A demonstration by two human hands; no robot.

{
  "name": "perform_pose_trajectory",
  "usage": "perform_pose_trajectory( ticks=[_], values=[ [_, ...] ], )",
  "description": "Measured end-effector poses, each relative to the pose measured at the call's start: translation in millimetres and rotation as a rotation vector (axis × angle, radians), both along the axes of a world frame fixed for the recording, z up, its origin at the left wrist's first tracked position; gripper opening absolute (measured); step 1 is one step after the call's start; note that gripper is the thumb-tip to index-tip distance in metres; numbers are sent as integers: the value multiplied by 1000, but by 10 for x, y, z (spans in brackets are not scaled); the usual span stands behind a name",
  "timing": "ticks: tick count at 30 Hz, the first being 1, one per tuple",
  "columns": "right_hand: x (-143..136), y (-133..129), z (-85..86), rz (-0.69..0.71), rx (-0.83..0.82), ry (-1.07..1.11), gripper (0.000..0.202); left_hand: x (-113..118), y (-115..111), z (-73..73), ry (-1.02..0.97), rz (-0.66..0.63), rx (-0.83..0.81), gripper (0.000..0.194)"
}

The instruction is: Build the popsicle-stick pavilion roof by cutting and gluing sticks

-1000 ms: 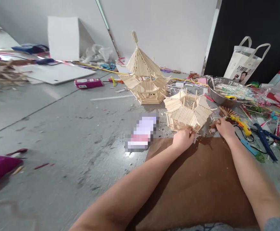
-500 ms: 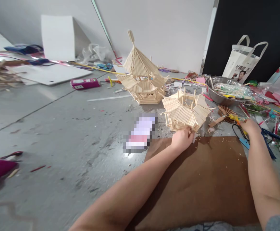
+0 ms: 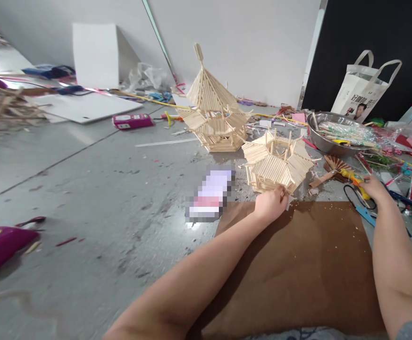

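At the lower front edge of the smaller wooden-stick pavilion, my left hand is closed, its fingertips pressed together on the sticks there. A small pale scrap shows beside those fingers. My right hand has curled fingers at the back end of a yellow hot glue gun, which points left. A black loop and a blue piece lie just below the gun. Behind the smaller pavilion stands a taller stick pavilion with a pointed roof. A brown sheet lies under my forearms.
A blurred-out phone lies left of the sheet. Near the glue gun is a pleated brown cardboard piece. Behind it, a metal bowl holds wrapped sticks. A white bag, purple boxes and scattered craft scraps surround the area.
The view has turned slightly left. My right hand has drawn back a little to the right along the glue gun, showing more of it. My left hand stays at the smaller pavilion.
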State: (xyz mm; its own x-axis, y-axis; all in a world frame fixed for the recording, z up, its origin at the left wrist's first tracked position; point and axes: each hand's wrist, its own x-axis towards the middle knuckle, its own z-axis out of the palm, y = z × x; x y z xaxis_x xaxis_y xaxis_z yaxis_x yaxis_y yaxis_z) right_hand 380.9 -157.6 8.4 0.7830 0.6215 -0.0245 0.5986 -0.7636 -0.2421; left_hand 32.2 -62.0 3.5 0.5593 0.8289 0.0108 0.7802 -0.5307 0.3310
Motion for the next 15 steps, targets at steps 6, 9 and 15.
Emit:
perform_pose_trajectory(
  ticks=[6, 9, 15],
  values=[
    [-45, -10, 37, 47, -26, -11, 51, -7, -30, 46, 12, -14, -1, 31],
    [-64, -30, 67, 49, -45, -20, 57, -12, -42, 57, 4, -28, -5, 31],
    [-156, -67, 209, -45, -50, -83, 66, -11, -51, 42, -2, -31, 4, 30]
  ],
)
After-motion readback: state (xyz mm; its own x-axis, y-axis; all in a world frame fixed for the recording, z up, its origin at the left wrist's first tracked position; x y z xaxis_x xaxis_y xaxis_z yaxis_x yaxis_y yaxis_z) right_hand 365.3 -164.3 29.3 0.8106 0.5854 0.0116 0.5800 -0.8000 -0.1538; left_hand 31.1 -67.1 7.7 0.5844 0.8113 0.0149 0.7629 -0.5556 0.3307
